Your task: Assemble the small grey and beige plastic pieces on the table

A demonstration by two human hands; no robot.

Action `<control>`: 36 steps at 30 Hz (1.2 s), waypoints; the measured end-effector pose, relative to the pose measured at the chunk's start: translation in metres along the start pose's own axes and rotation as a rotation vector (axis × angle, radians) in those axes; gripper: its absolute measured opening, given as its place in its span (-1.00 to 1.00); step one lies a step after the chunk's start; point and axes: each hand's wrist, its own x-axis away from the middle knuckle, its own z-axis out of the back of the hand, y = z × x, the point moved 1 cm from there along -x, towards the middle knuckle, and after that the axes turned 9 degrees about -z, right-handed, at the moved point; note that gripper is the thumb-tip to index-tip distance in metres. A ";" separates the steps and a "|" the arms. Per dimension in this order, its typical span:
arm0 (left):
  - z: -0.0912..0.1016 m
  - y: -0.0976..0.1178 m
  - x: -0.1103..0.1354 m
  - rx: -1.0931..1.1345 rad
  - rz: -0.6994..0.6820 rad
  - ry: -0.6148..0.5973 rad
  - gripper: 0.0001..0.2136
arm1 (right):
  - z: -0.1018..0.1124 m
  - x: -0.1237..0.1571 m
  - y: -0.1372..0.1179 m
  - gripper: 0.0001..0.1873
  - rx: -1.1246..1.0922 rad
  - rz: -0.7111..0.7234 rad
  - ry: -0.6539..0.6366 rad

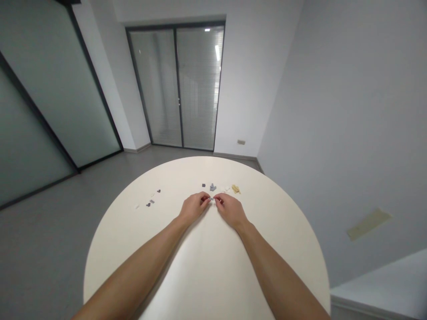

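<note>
Right now my left hand (192, 207) and right hand (231, 210) are together, both pinching a tiny grey brick (211, 200), with loose bricks (212, 187) just beyond.

1. Lower centre: a hand could pass over the round white table (213, 275) between the forearms (140, 266).
2. Upper centre: small grey pieces (212, 187) and tan pieces (235, 189) lie just beyond the left hand (195, 208) and right hand (230, 211).
3. Left of centre: scattered small pieces (150, 202) obstruct a sideways path.
</note>
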 end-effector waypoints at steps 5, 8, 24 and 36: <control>-0.002 -0.002 0.000 -0.008 -0.005 0.007 -0.82 | -0.003 0.000 0.001 -0.75 -0.076 0.019 0.011; -0.003 -0.002 0.000 0.010 -0.023 -0.007 -0.81 | -0.003 0.000 0.000 -0.76 -0.102 0.032 -0.003; -0.009 -0.009 -0.003 -0.078 -0.096 -0.005 -0.81 | -0.003 0.000 0.002 -0.84 0.002 0.014 -0.062; -0.014 -0.014 -0.003 -0.088 -0.178 0.031 -0.84 | 0.002 0.000 -0.002 -0.79 0.234 0.085 -0.111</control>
